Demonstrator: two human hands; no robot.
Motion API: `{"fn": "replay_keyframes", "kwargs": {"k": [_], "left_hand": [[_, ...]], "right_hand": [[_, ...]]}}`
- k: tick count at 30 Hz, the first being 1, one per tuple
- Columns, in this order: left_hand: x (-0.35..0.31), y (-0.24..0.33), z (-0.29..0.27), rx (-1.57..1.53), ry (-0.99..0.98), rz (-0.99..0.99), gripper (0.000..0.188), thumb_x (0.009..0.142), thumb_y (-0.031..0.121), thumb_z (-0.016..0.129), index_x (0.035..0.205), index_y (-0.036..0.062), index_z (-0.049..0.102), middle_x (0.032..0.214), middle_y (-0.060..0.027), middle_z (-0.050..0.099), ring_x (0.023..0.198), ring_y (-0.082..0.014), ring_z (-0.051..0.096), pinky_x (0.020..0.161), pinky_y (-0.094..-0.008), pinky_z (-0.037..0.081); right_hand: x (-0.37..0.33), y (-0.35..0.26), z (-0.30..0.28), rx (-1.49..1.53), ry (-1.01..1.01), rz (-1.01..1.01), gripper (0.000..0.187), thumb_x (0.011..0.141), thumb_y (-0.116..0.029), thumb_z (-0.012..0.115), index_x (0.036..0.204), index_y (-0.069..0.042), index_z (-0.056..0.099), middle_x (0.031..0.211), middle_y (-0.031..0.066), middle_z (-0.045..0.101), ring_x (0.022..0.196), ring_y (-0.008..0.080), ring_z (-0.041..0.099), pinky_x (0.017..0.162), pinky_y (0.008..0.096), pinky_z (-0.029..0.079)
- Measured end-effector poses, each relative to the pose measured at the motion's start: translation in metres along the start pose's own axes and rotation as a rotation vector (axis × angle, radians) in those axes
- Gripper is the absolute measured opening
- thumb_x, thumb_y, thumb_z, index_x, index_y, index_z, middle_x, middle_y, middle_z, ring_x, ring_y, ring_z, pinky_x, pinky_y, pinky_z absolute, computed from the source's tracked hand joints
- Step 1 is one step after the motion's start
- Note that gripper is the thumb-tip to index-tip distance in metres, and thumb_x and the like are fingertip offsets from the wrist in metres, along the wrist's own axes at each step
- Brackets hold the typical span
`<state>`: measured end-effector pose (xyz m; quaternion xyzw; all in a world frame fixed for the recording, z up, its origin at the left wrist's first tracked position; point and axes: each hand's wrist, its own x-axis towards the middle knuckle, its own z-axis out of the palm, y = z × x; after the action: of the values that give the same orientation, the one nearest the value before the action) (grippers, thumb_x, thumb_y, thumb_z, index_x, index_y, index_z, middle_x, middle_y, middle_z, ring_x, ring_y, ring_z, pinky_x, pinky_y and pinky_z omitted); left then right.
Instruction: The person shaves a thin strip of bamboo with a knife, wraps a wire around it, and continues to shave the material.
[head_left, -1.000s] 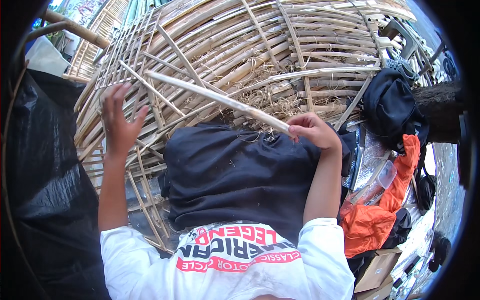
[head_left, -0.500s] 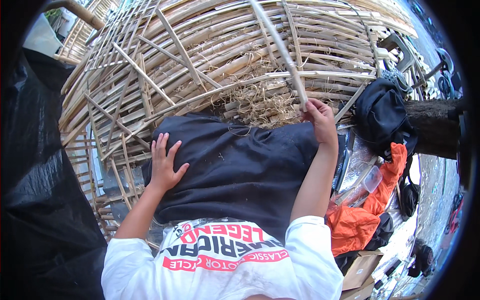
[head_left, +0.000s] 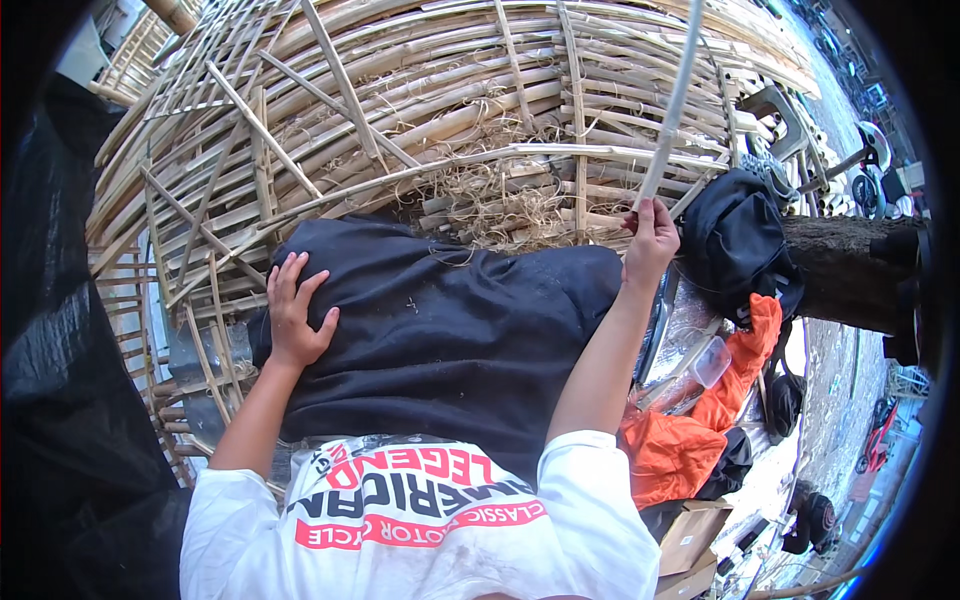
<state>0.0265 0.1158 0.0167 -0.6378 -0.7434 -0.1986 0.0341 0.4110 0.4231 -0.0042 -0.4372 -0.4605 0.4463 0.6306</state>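
My right hand grips the lower end of a long pale bamboo strip that rises almost straight up and curves past the top of the picture. My left hand lies flat with fingers spread on the dark cloth over my lap. In front of me stands a large woven frame of bamboo slats, with a tangle of dry fibre at its lower middle, just beyond the cloth.
A black bag hangs at the right beside a dark tree trunk. Below it lie orange cloth, a clear plastic box and cardboard boxes. Black sheeting fills the left side.
My right hand has swung the bamboo strip from lying across the frame to nearly upright and moved right. My left hand came down from the slats onto the dark cloth.
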Motion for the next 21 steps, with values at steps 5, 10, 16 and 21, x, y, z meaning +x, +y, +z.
{"fn": "replay_keyframes", "kwargs": {"k": [5, 10, 16, 21], "left_hand": [[0.001, -0.001, -0.001, -0.029, 0.011, 0.012, 0.047, 0.076, 0.026, 0.068, 0.120, 0.0102, 0.063, 0.143, -0.0166, 0.046, 0.140, -0.0359, 0.036, 0.117, -0.0544, 0.022], [0.001, -0.001, 0.000, -0.043, 0.020, 0.009, 0.046, 0.075, 0.026, 0.068, 0.119, 0.0104, 0.064, 0.143, -0.0162, 0.047, 0.139, -0.0357, 0.038, 0.117, -0.0542, 0.022], [-0.001, -0.004, -0.002, -0.048, 0.025, 0.003, 0.046, 0.075, 0.026, 0.068, 0.118, 0.0108, 0.064, 0.142, -0.0160, 0.048, 0.139, -0.0350, 0.038, 0.117, -0.0538, 0.022], [0.000, -0.004, -0.003, -0.063, 0.033, 0.003, 0.045, 0.075, 0.027, 0.069, 0.118, 0.0122, 0.065, 0.143, -0.0151, 0.048, 0.139, -0.0344, 0.039, 0.117, -0.0533, 0.022]], "right_hand": [[0.001, 0.000, 0.000, 0.006, 0.057, -0.051, 0.021, 0.098, -0.015, 0.063, 0.105, 0.004, 0.067, 0.079, 0.0042, 0.066, 0.061, 0.0090, 0.060, 0.056, 0.0237, 0.053], [0.003, 0.003, -0.002, -0.019, 0.093, -0.047, 0.021, 0.098, -0.016, 0.063, 0.103, 0.004, 0.067, 0.076, 0.0041, 0.065, 0.060, 0.0094, 0.060, 0.056, 0.0238, 0.053], [0.002, 0.004, 0.003, -0.006, 0.145, 0.048, 0.020, 0.097, -0.018, 0.064, 0.098, 0.001, 0.069, 0.071, 0.0015, 0.063, 0.057, 0.0071, 0.058, 0.053, 0.0212, 0.048], [0.003, 0.007, 0.000, 0.028, 0.133, 0.011, 0.020, 0.097, -0.019, 0.064, 0.095, 0.000, 0.069, 0.074, 0.0013, 0.064, 0.058, 0.0067, 0.057, 0.053, 0.0211, 0.048]]}}
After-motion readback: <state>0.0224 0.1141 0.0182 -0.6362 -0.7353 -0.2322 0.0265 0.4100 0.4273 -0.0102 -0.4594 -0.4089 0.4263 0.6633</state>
